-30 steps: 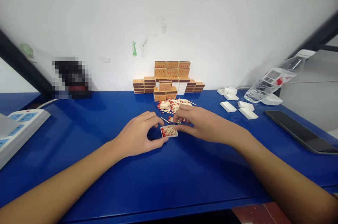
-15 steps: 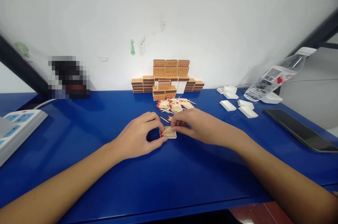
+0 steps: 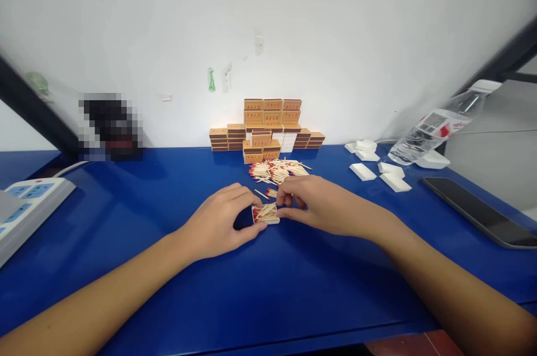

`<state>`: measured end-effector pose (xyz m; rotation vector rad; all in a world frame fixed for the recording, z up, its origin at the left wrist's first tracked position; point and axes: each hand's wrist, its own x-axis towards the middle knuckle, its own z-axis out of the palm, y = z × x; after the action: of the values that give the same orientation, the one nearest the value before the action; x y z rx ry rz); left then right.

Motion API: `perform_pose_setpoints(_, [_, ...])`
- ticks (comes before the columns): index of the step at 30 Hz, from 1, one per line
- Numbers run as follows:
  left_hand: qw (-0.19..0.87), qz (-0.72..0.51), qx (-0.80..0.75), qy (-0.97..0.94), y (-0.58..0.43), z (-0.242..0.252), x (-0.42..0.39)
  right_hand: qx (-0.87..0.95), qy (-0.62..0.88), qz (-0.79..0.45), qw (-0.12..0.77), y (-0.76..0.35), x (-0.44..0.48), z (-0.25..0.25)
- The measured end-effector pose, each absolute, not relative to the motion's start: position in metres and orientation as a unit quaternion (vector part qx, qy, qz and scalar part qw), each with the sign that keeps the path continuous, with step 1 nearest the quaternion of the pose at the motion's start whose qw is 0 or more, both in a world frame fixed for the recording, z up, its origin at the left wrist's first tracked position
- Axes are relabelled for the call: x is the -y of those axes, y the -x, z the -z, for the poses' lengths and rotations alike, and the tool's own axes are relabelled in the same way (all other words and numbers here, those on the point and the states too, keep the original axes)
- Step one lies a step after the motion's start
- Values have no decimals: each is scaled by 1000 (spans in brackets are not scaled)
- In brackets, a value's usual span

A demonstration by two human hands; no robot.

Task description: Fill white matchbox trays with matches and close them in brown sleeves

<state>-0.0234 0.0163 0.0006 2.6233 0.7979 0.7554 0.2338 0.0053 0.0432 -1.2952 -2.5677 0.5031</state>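
Note:
A small white matchbox tray [image 3: 272, 222] filled with red-tipped matches lies on the blue table. My left hand [image 3: 226, 220] grips its left end between thumb and fingers. At the tray's right end is my right hand [image 3: 308, 203], its thumb and forefinger close together by the matches; whether a match is between them is too small to tell. Just behind the hands lies a big loose pile of matches [image 3: 279, 170], with a few separate ones in front of it. Stacked matchboxes [image 3: 272, 117] stand behind the pile against the wall.
Several white trays [image 3: 363, 172] lie at the right, near a tilted water bottle [image 3: 432, 123] and a black phone [image 3: 482, 210]. At the far left sits a white power strip [image 3: 37, 205]. A blurred dark object [image 3: 111, 126] stands by the wall.
My right thumb and fingers have drawn slightly right, off the matches in the tray, uncovering more of them. The left hand keeps its hold. The whole view has shifted slightly.

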Motion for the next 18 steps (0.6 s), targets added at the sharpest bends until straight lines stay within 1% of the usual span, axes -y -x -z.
perform_pose_setpoints(4, [144, -254, -275, -916, 24, 0, -17, 880, 425, -187, 99, -232, -6, -42])
perform_pose_setpoints(9, [143, -255, -263, -919, 24, 0, -16, 883, 413, -191, 118, -231, -6, -40])
perform_pose_setpoints(13, [148, -252, -269, -918, 24, -1, -15, 876, 423, -199, 117, -231, -4, -42])
perform_pose_setpoints(18, [149, -248, -279, -916, 24, -2, -15, 881, 412, -187, 135, -229, -3, -43])
